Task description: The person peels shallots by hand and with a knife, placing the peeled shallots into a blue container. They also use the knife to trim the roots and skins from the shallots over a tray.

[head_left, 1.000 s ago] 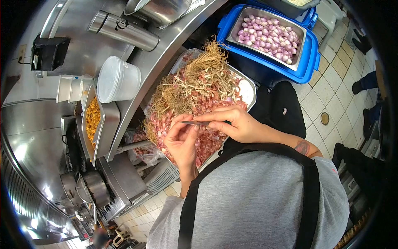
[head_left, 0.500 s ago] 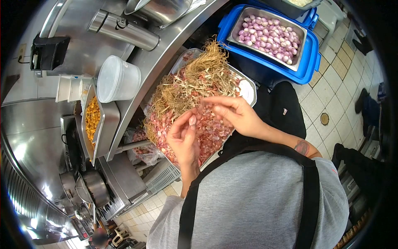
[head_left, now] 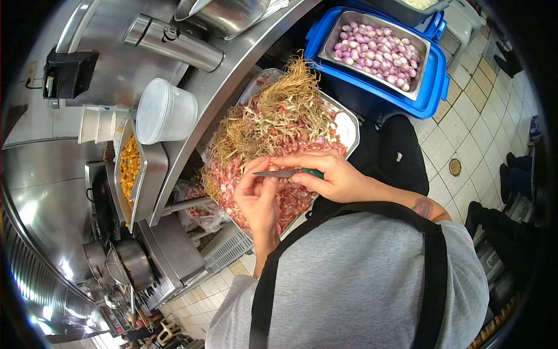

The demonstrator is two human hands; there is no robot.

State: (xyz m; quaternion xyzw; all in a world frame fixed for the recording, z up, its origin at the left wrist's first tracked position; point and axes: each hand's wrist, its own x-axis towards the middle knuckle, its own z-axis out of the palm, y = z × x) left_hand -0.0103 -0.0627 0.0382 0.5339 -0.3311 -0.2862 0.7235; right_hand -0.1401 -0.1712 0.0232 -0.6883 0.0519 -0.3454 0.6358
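Observation:
My right hand is closed around a small knife with a green handle, its blade pointing left across the fingertips of the other hand. My left hand is closed in a pinch on what looks like a small shallot, mostly hidden by fingers and blade. Both hands are close together above a large tray heaped with reddish shallot skins. Dry, stringy roots and stalks lie on the far side of the heap. A white round item sits at the tray's right end.
Peeled shallots fill a steel pan on a blue-lidded bin at the upper right. Along the left, a steel counter carries a flask, a lidded plastic tub and a pan of yellow food. Another person's legs show at right.
My right hand has turned and lowered slightly, so the knife now shows clearly across my left fingertips. My left hand stays nearly in place. At right, another person's feet have shifted.

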